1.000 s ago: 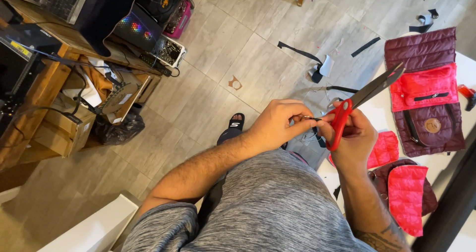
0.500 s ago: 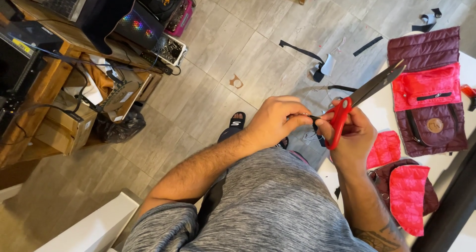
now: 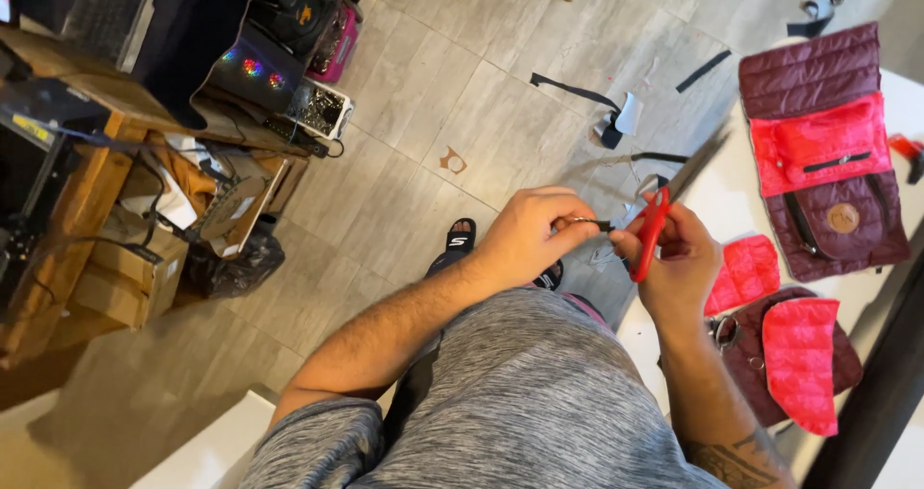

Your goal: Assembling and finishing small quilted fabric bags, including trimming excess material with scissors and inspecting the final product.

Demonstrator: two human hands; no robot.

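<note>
My right hand [image 3: 679, 263] grips red-handled scissors [image 3: 654, 227], whose long grey blades point up and to the right over the white table's edge. My left hand [image 3: 534, 234] is closed just left of the scissors, pinching a small dark piece with a metal ring [image 3: 582, 223] between its fingertips. Both hands meet above my lap and grey shirt. Right of my right hand lie a red quilted fabric piece [image 3: 746, 272] and a maroon pouch with a red flap [image 3: 799, 359].
A maroon and red quilted bag panel [image 3: 818, 152] lies on the white table [image 3: 717, 186] at the right. Black strap scraps [image 3: 577, 92] litter the tiled floor. A wooden desk [image 3: 91, 176] with electronics and boxes stands left. A black sandal [image 3: 457, 242] is below.
The scissors' blades have swung slightly and blurred with motion. Both hands stay together, shifted only a little.
</note>
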